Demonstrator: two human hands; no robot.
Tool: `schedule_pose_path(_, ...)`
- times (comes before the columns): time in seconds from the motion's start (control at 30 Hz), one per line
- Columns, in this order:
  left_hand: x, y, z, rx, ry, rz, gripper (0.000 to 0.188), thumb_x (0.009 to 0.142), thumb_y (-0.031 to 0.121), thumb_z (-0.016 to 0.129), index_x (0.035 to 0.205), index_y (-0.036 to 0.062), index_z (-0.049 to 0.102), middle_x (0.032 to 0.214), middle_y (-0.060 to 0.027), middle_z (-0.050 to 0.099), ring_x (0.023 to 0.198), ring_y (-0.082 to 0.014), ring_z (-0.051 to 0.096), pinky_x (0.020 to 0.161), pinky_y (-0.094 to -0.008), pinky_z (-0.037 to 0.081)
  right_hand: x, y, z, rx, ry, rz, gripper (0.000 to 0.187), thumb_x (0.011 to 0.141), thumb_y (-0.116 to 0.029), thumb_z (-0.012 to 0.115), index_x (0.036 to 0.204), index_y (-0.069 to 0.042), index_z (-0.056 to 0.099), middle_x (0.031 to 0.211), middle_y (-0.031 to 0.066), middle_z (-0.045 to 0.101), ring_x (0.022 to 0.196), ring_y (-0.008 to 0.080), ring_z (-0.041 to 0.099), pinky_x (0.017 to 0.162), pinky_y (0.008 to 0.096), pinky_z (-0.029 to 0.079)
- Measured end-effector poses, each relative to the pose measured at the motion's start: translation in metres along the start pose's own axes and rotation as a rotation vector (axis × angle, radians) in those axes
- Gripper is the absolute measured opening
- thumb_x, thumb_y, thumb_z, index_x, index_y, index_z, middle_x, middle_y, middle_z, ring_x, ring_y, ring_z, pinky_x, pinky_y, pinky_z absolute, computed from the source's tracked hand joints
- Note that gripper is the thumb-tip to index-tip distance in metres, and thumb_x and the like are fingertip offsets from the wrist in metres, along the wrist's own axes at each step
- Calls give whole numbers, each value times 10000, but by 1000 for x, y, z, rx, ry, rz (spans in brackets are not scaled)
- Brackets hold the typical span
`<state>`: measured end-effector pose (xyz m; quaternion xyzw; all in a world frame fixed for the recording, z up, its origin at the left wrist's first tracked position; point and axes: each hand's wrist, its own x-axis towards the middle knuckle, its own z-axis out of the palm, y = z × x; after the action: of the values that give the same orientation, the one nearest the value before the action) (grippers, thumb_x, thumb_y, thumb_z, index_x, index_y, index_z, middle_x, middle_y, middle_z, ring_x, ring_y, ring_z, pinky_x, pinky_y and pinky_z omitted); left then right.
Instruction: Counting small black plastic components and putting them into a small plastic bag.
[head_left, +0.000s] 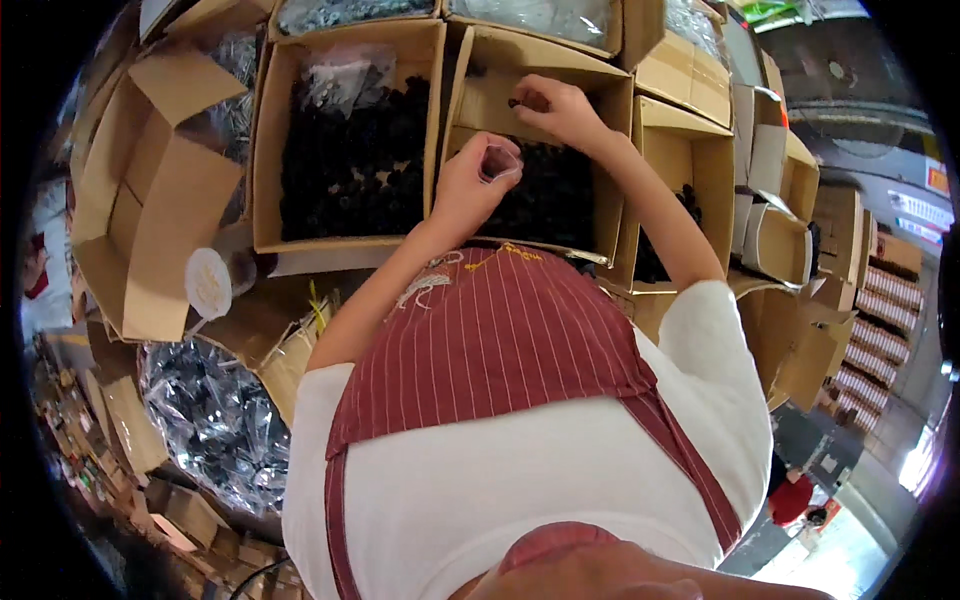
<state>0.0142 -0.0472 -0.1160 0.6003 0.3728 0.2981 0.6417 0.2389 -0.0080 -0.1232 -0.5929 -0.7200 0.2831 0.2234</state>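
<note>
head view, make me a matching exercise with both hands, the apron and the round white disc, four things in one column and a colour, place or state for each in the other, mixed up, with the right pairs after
Column one
1. left hand
2. right hand
3. apron
4. round white disc

Column two
A. dark red with thin pale stripes
B. pinching a small black piece
C. at the picture's left, beside a cardboard box
D. holding a small clear bag

Right pairs: 1-D, 2-B, 3-A, 4-C
</note>
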Motion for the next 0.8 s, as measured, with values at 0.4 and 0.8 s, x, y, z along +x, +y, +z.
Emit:
schedule_pose_path(0.4,4,5,1,93,-37,-1,259,853,76,680,1085,21,580,925,-38,640,872,-120,598,801,-260,466,47,-1,28,-384,135,-58,342,894,-204,599,1210,-73,618,1020,170,675,926,359,663,760,446,543)
schedule_pose_path(0.8,-3,3,-1,0,-9,-24,218,849,67,681,1047,47,594,911,-24,641,856,-108,595,775,-263,458,34,-3,22,-405,-118,54,227,812,-238,682,943,-53,679,905,141,706,843,353,680,740,448,553)
